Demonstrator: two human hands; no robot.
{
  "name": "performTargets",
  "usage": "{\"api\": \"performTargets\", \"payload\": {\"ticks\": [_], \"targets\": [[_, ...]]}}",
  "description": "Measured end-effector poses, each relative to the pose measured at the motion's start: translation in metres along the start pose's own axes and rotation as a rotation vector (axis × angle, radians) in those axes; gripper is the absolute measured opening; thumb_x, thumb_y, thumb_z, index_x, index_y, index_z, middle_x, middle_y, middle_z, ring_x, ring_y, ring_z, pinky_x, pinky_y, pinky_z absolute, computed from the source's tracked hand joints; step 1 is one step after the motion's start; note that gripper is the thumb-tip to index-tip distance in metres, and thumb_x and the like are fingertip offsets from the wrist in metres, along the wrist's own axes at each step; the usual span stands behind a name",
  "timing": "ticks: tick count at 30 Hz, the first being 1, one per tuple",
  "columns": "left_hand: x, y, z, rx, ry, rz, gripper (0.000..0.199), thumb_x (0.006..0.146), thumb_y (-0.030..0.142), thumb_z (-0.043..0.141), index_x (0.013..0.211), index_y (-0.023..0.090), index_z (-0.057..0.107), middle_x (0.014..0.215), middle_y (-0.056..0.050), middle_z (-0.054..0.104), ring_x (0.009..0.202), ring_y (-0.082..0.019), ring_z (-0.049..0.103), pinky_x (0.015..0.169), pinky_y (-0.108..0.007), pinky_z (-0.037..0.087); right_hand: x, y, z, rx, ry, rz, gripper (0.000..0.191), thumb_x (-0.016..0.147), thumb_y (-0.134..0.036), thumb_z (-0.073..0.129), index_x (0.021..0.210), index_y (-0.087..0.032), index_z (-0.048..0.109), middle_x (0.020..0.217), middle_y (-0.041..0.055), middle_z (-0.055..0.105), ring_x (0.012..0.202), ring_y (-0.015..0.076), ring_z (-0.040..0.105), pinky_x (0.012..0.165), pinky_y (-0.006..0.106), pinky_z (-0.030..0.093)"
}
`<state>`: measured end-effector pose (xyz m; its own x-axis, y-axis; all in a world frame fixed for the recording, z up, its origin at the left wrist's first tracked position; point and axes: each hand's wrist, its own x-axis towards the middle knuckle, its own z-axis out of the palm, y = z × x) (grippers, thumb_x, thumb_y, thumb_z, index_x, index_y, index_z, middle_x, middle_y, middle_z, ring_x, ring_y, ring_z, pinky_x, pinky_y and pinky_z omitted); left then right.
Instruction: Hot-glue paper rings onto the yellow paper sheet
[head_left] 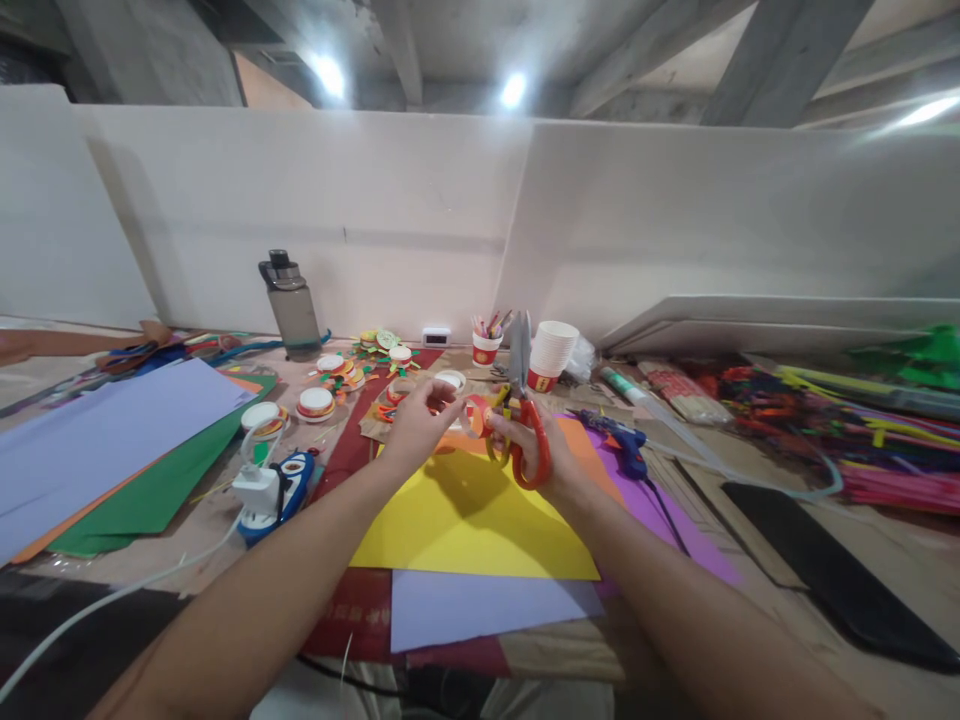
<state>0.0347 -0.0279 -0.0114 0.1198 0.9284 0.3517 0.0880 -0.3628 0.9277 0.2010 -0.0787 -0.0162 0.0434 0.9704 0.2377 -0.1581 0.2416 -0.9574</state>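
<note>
My right hand [536, 450] is wrapped round the scissors [525, 410], with red and yellow handles; their blades point up. By its thumb and fingertips is a curled red-and-white paper cup piece [475, 417], which the right hand seems to pinch as well. My left hand [418, 420] is closed, fingers curled towards the thumb, its tips close to the curled piece. What lies between them is too small to make out. A white round piece [451, 380] shows just behind the left fingers. Under both hands lies a yellow sheet [480, 525], over a lilac sheet [487, 610].
A glue gun [619, 440] lies at right, near a black slab [832, 570]. Stacked paper cups [553, 350] and a pencil cup [487, 348] stand behind. At left are a water bottle [291, 310], cup-bottom crafts [315, 403], a power strip [277, 495] and coloured sheets [135, 440].
</note>
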Motion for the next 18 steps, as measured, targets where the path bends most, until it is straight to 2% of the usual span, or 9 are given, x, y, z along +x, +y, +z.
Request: {"api": "performTargets", "payload": {"ticks": [4,6,8,12,18], "targets": [[0.003,-0.002,-0.001,-0.322,-0.246,-0.278,0.037,0.068,0.046,0.077,0.083,0.015,0.066,0.072,-0.002,0.064,0.064,-0.012,0.057,0.058,-0.023,0.038,0.004,0.001,-0.005,0.169,-0.028,0.076,0.031,0.070,-0.039,0.075,0.089,-0.023,0.056,0.073,-0.0018,0.059,0.057,0.0127,0.052,0.054,0.028,0.044],[0.003,-0.003,-0.002,-0.443,-0.330,-0.357,0.039,0.069,0.049,0.078,0.081,0.014,0.065,0.070,-0.001,0.063,0.060,-0.009,0.055,0.056,-0.021,0.037,0.006,0.003,-0.008,0.218,-0.031,0.087,0.030,0.071,-0.038,0.075,0.091,-0.024,0.058,0.072,-0.0021,0.059,0.057,0.0128,0.051,0.055,0.028,0.044],[0.004,-0.003,-0.002,-0.491,-0.342,-0.358,0.039,0.067,0.048,0.080,0.080,0.014,0.066,0.068,-0.001,0.063,0.056,-0.008,0.053,0.054,-0.021,0.037,0.007,0.004,-0.010,0.217,-0.018,0.084,0.029,0.071,-0.039,0.075,0.090,-0.024,0.059,0.072,-0.0018,0.059,0.058,0.0133,0.052,0.055,0.028,0.044],[0.004,-0.004,-0.002,-0.469,-0.276,-0.321,0.040,0.065,0.047,0.082,0.081,0.013,0.067,0.066,-0.001,0.063,0.055,-0.008,0.053,0.054,-0.021,0.039,0.008,0.005,-0.012,0.116,-0.004,0.083,0.030,0.073,-0.046,0.073,0.077,-0.022,0.057,0.069,0.0002,0.057,0.058,0.0148,0.053,0.052,0.029,0.044],[0.004,-0.003,-0.001,-0.449,-0.222,-0.284,0.041,0.062,0.048,0.083,0.076,0.014,0.066,0.067,-0.001,0.066,0.056,-0.009,0.055,0.056,-0.022,0.043,0.011,0.008,-0.012,0.100,0.032,0.027,0.041,0.072,-0.049,0.075,0.093,-0.024,0.051,0.079,-0.0008,0.062,0.064,0.0151,0.058,0.057,0.028,0.047]]}}
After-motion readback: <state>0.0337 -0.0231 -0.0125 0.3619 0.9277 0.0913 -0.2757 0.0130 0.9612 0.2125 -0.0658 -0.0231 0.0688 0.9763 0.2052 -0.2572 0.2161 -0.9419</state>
